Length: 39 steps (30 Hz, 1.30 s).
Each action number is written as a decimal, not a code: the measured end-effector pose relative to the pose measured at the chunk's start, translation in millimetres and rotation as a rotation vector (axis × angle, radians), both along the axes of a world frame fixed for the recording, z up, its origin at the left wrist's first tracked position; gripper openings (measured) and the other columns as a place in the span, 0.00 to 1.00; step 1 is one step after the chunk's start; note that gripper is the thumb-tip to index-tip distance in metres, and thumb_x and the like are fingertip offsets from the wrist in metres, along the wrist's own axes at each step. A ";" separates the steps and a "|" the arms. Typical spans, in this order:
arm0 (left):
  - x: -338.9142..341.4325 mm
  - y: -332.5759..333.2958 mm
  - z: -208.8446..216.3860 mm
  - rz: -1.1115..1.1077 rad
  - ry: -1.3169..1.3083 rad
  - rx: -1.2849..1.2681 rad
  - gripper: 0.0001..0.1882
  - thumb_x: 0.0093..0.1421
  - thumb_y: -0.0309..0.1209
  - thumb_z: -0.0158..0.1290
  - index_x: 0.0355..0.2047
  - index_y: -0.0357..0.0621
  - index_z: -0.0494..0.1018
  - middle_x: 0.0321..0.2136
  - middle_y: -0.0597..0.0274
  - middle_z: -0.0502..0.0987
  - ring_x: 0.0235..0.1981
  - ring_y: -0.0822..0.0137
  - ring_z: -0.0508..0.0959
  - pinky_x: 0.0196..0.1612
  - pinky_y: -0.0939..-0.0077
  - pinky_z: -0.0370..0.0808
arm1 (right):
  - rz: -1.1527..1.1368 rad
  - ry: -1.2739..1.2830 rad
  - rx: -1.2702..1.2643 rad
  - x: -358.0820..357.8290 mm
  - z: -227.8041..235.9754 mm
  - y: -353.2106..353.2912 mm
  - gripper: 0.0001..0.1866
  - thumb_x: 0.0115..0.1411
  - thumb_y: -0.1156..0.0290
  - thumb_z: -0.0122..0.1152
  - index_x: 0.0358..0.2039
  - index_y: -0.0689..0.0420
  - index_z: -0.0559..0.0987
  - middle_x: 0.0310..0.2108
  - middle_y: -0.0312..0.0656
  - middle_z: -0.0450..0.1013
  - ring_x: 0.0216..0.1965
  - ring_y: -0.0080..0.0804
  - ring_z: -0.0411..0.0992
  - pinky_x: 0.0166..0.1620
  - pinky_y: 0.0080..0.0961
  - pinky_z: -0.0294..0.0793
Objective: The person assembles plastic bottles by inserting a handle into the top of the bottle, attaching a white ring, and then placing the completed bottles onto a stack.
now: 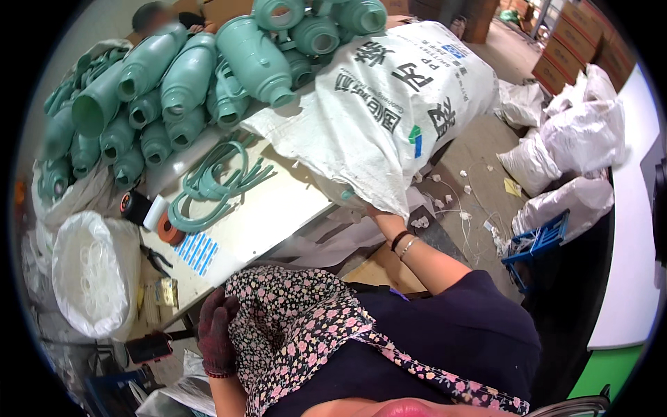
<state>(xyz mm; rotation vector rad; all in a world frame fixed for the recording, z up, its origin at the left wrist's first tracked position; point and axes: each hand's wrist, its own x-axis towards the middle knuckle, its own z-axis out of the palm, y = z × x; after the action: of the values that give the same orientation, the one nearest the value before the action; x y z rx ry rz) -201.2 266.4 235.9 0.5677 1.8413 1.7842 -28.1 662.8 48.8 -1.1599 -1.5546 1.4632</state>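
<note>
A big white woven sack [445,76] lies on the table, its near end drooping over the front edge. My right hand [379,214] reaches to the sack's mouth, and its fingers are hidden in the folds there. A bit of green plastic [345,195] shows at that opening. My left hand [217,337], in a dark red knitted glove, is held beside my flowered apron [285,299] with nothing in it, its fingers loosely extended. Left of the sack, green plastic strips [215,181] are looped in a bundle on the white tabletop [278,215].
Many green jug-shaped plastic housings [253,59] are piled at the back left, with a person [156,17] behind. Tape rolls [169,227], pliers [156,260] and a lined bag of clear rings [94,278] sit at left. White sacks [583,132] and a blue crate [535,243] stand right.
</note>
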 end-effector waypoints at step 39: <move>-37.1 317.3 -106.4 -0.799 1.401 -0.478 0.17 0.58 0.36 0.48 0.46 0.45 0.72 0.43 0.59 0.74 0.47 0.61 0.74 0.51 0.66 0.68 | 0.401 1.052 -0.261 41.9 191.8 139.1 0.30 0.65 0.42 0.40 0.35 0.56 0.79 0.39 0.43 0.77 0.50 0.44 0.70 0.63 0.50 0.56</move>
<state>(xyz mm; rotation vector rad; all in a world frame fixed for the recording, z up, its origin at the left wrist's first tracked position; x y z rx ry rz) -238.3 583.7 129.5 2.2663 2.0873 0.2305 13.8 801.8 240.5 -0.0587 -0.8600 2.0863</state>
